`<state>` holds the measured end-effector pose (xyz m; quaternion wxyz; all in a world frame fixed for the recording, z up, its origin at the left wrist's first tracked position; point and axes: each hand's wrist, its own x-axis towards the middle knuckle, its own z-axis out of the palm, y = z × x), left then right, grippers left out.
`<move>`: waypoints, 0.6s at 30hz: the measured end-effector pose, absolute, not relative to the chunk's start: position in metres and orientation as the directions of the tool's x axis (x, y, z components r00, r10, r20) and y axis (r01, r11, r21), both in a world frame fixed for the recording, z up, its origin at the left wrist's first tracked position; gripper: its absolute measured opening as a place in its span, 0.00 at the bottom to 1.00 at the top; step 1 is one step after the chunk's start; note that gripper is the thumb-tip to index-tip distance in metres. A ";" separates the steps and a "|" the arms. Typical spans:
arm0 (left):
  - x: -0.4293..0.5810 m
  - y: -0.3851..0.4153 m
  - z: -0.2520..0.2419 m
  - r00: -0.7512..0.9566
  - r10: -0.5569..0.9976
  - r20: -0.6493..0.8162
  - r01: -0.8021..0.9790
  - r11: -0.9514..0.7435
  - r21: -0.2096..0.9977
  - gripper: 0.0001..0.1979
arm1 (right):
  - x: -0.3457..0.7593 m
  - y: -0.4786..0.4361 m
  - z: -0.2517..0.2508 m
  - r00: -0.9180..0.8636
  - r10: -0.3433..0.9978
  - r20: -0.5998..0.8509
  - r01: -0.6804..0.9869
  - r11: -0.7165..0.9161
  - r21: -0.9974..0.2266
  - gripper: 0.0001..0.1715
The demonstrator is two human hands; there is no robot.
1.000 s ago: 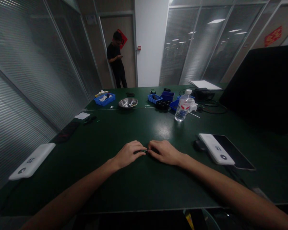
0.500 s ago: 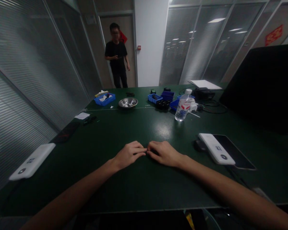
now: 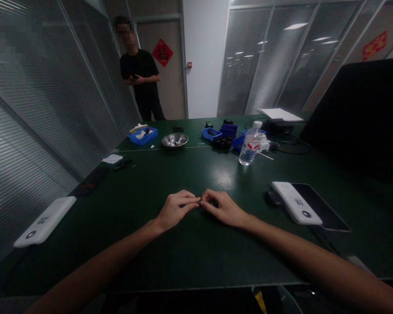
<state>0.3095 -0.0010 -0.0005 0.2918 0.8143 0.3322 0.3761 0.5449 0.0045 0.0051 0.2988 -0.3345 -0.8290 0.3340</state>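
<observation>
Low over the dark green table (image 3: 170, 257), my left hand (image 3: 177, 209) and my right hand (image 3: 223, 207) meet fingertip to fingertip. The left thumb and fingers are pinched together at their tips. Curled fingers and thumb of the right hand close at the same spot. A tiny dark thing (image 3: 199, 202) shows between the fingertips; it is too small and too covered to name. Closest to the right hand lies a white power bank (image 3: 296, 203), beside a dark phone-like slab (image 3: 319, 207). Behind the hands stands a clear water bottle (image 3: 249, 144).
At the back are a steel bowl (image 3: 174, 140) with small white pieces, a blue tray (image 3: 143, 136), and several blue bins (image 3: 211, 134). Another white power bank (image 3: 45, 221) lies at left. A large black screen (image 3: 360, 122) rises at right. A person (image 3: 139, 74) stands beyond the table.
My right hand's fingers have arched up and its thumb has opened a gap below them; both hands stay together at the same place. The person behind has moved left and brought both hands together.
</observation>
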 end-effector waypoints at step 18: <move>0.304 0.005 0.001 0.592 0.780 0.201 0.522 -0.561 0.643 0.23 | 0.559 0.019 0.003 -0.632 0.718 0.293 0.488 0.662 -0.570 0.08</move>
